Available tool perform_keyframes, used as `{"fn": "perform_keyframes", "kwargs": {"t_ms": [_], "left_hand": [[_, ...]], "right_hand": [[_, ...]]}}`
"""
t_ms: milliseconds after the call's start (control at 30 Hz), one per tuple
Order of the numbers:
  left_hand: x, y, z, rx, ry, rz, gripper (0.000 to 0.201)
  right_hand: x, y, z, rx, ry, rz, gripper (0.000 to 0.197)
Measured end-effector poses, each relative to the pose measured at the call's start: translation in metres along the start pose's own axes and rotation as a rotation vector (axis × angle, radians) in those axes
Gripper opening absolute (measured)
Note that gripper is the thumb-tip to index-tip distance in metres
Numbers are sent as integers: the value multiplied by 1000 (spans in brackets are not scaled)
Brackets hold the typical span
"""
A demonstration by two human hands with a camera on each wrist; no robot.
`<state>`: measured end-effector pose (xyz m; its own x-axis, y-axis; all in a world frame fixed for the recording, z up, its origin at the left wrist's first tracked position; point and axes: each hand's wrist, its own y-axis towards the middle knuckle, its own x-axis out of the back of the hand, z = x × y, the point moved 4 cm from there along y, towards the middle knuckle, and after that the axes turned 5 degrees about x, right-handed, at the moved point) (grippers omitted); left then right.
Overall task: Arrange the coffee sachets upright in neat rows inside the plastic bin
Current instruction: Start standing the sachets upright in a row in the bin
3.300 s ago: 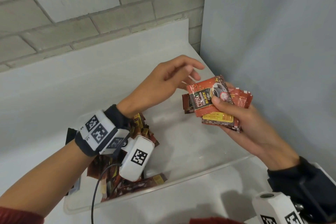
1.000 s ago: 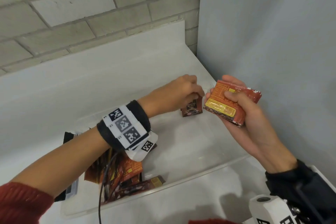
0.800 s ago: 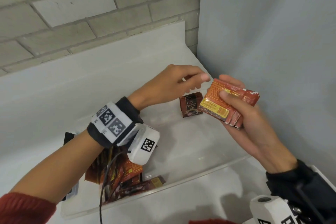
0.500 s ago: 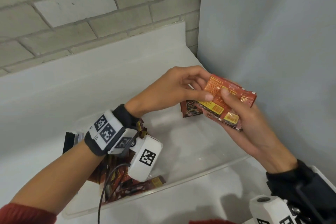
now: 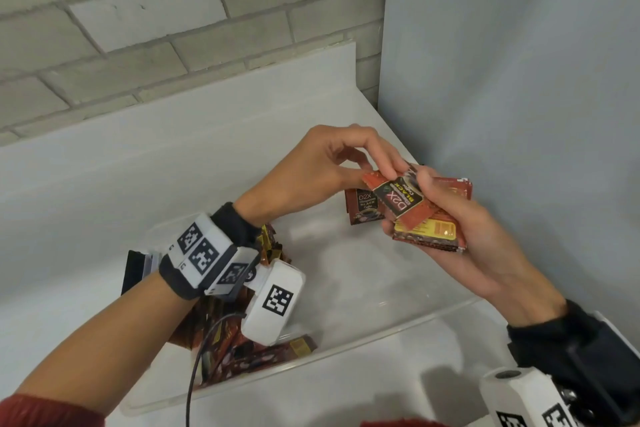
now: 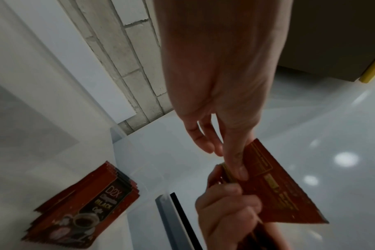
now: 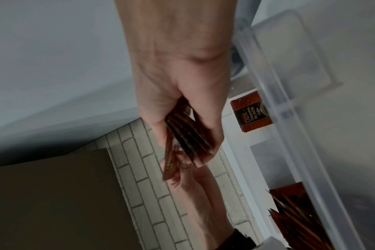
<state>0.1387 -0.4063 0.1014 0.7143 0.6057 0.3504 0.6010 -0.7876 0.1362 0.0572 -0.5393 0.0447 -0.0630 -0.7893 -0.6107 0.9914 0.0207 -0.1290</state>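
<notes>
A clear plastic bin [image 5: 398, 326] sits on a white shelf. Several dark red coffee sachets [image 5: 362, 206] stand upright in its far right corner. They also show in the left wrist view as upright sachets [image 6: 86, 208]. A loose pile of sachets [image 5: 221, 340] lies at the bin's left end, partly hidden by my left wrist. My right hand [image 5: 405, 201] grips a stack of sachets [image 5: 429, 232] above the bin's right end. My left hand [image 5: 384, 173] pinches the top sachet [image 5: 398, 199] of that stack, seen from below as an orange sachet [image 6: 278, 186].
A brick wall rises behind the shelf and a grey panel [image 5: 519, 80] stands close on the right. A black object [image 5: 133, 270] sits just outside the bin's left end. The bin's middle floor [image 5: 329, 270] is bare.
My left hand set a sachet upright in the far right corner, lifted away, and returned to the stack. It now pinches the top sachet, which has turned printed face up.
</notes>
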Motion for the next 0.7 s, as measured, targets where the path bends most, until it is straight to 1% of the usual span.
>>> {"fn": "perform_keyframes", "kwargs": {"t_ms": [67,133,233,333,400,500,567,633,700], "left_hand": [[0,0,4,6,22,-3,7],[-1,-2,6,11,49,-18,9],[0,-3,6,52,38,-79,17],[2,-4,5,132,-58,-138,25],[-1,-6,5,186,-79,-118,29],[-7,-8,8,253,-48,-51,49],[-10,-8,8,258,-47,-24,59],[-10,-6,5,235,-36,-18,53],[-7,-5,2,209,-11,-19,41]], "right_hand": [[0,-1,2,-2,-15,-4,30],[0,-2,4,7,-13,-7,28],[1,-1,5,30,-7,-42,34],[4,1,5,65,1,-73,39],[4,2,6,82,19,-76,38],[4,1,6,103,23,-68,39],[3,0,7,114,26,-58,40],[2,-1,7,128,26,-54,43],[2,-1,7,144,18,-59,45]]}}
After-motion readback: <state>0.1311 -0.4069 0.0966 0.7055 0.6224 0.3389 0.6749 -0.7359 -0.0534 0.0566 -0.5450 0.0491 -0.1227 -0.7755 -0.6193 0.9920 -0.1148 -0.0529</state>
